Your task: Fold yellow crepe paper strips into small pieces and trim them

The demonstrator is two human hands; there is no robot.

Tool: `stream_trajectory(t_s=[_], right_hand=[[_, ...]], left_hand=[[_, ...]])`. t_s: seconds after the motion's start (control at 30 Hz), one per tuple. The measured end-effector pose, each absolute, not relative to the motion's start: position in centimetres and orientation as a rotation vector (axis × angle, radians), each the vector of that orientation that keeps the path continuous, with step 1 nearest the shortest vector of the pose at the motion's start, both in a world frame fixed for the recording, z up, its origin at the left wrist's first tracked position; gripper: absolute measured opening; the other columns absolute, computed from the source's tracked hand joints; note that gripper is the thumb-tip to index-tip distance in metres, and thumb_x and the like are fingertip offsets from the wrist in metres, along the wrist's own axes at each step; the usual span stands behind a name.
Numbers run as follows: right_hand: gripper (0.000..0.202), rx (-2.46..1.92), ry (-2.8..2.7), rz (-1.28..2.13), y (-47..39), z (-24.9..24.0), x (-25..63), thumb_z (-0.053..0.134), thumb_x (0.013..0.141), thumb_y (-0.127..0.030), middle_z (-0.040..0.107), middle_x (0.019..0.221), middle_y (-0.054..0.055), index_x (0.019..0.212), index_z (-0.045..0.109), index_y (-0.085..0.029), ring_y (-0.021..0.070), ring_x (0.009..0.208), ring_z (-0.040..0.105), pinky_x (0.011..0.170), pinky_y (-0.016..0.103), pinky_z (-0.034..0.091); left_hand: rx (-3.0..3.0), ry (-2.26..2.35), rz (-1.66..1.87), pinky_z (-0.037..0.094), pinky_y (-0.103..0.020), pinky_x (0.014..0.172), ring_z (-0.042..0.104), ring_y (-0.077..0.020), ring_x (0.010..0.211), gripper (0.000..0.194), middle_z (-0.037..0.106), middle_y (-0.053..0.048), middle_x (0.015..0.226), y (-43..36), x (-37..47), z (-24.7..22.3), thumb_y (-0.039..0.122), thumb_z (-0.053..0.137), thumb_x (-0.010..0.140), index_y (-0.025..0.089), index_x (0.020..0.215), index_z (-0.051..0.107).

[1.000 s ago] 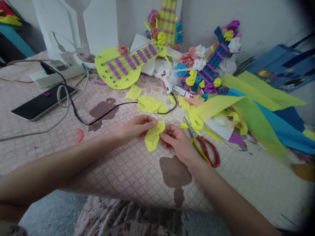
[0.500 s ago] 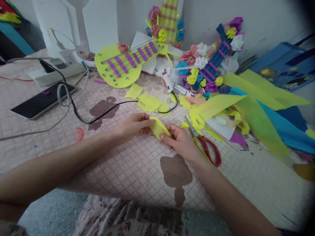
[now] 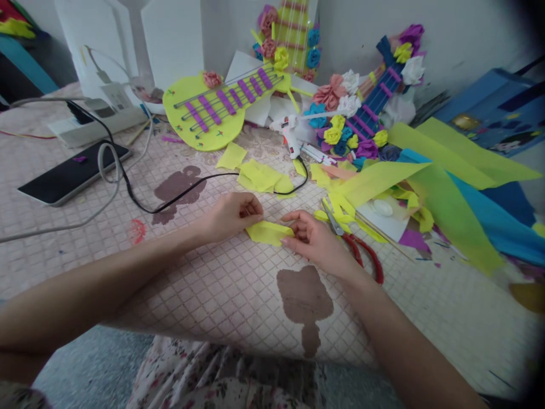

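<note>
A small piece of yellow crepe paper [image 3: 269, 233] stretches between my two hands, just above the patterned tablecloth, with a fold along its upper edge. My left hand [image 3: 233, 215] pinches its left end between thumb and fingers. At its right end my right hand [image 3: 313, 241] grips it, the thumb below and the fingers curled behind. Beyond my hands lie several cut yellow paper pieces [image 3: 259, 176]. Red-handled scissors [image 3: 355, 244] rest beside my right hand, partly hidden by the wrist.
A white glue gun [image 3: 290, 137] stands behind the cut pieces, its black cable crossing the table toward a power strip [image 3: 97, 125]. A phone [image 3: 72, 173] lies at left. Decorated paper guitars, one yellow [image 3: 204, 113], lean at the back. Paper strips [image 3: 451, 199] spread over the right side.
The yellow paper has turned from a slant to nearly level and sits slightly lower. My left hand has shifted its hold on the left end; my right hand stays close to the same place.
</note>
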State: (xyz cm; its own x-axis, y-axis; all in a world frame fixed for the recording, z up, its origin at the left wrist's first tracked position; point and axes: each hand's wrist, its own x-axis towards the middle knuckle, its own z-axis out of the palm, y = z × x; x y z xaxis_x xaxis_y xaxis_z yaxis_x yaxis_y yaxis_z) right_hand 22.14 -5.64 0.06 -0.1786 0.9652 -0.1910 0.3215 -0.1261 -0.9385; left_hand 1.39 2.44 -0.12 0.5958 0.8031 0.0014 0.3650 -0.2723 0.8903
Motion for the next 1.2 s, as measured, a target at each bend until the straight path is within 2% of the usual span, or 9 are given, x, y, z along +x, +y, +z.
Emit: stream_trajectory(t_s=[0.07,0.17,0.27,0.4,0.5,0.77,1.0,1.2], right_hand=[[0.032,-1.473,-1.526,1.325,-5.6,0.1,22.2,0.063,0.077,-0.024,0.056,0.076,-0.003,0.106,0.05,-0.02,0.01,0.059,0.052,0.048,0.022,0.039],[0.032,-1.494,-1.543,1.287,-5.7,0.1,22.2,0.064,0.078,-0.028,0.058,0.082,-0.001,0.106,0.05,-0.02,0.0095,0.058,0.052,0.046,0.022,0.039],[0.027,-1.553,-1.6,1.126,-5.8,0.0,22.3,0.061,0.082,-0.032,0.059,0.088,0.001,0.104,0.051,-0.02,0.0096,0.058,0.051,0.048,0.024,0.04],[0.011,-1.591,-1.755,0.68,-6.1,0.1,22.4,0.057,0.083,-0.021,0.058,0.088,0.002,0.093,0.054,-0.02,0.0105,0.061,0.05,0.056,0.027,0.042],[0.01,-1.533,-1.939,0.479,-6.3,0.3,22.6,0.056,0.082,-0.012,0.056,0.086,0.001,0.086,0.055,-0.02,0.011,0.065,0.05,0.062,0.027,0.043],[0.013,-1.44,-2.245,0.526,-6.5,-0.1,23.0,0.055,0.085,-0.013,0.056,0.102,0.004,0.096,0.055,-0.021,0.0155,0.085,0.058,0.07,0.028,0.048],[0.011,-1.434,-2.331,0.347,-6.3,-0.7,22.7,0.048,0.091,-0.017,0.057,0.1,0.007,0.096,0.058,-0.019,0.0192,0.09,0.059,0.075,0.032,0.048],[0.014,-1.472,-2.269,0.335,-6.4,-0.7,22.3,0.045,0.092,-0.016,0.059,0.099,0.006,0.093,0.059,-0.02,0.0182,0.088,0.059,0.075,0.031,0.047]], left_hand=[[1.993,0.977,0.57,0.044,-0.023,0.054,0.057,-0.0114,0.06,0.01,0.063,-0.002,0.067,2.4,1.3,-0.1,0.024,0.063,0.077,0.014,0.08,0.063],[2.077,1.005,0.544,0.044,-0.022,0.055,0.057,-0.0113,0.06,0.012,0.063,-0.001,0.068,2.3,1.2,0.1,0.024,0.062,0.079,0.014,0.084,0.064],[2.154,1.039,0.601,0.044,-0.022,0.057,0.058,-0.0119,0.066,0.011,0.065,-0.003,0.077,2.4,1.0,0.6,0.024,0.061,0.08,0.014,0.085,0.064],[2.249,1.023,0.673,0.044,-0.022,0.058,0.058,-0.0113,0.067,0.007,0.065,-0.002,0.079,2.6,0.2,1.7,0.021,0.061,0.08,0.015,0.08,0.063],[2.317,0.892,0.574,0.044,-0.023,0.061,0.057,-0.0113,0.065,0.006,0.065,-0.001,0.075,2.4,-0.6,2.0,0.019,0.06,0.08,0.015,0.078,0.064],[2.494,0.543,0.495,0.046,-0.027,0.078,0.057,-0.0157,0.086,0.01,0.062,-0.006,0.092,1.6,-1.1,0.6,0.011,0.058,0.08,0.014,0.089,0.063],[2.567,0.498,0.511,0.045,-0.03,0.08,0.055,-0.0171,0.088,0.011,0.06,-0.006,0.095,1.9,-1.1,-0.4,0.014,0.056,0.084,0.015,0.095,0.06],[2.612,0.499,0.53,0.045,-0.03,0.078,0.055,-0.0173,0.086,0.01,0.059,-0.006,0.093,1.7,-0.9,-0.3,0.012,0.051,0.086,0.015,0.094,0.056]])
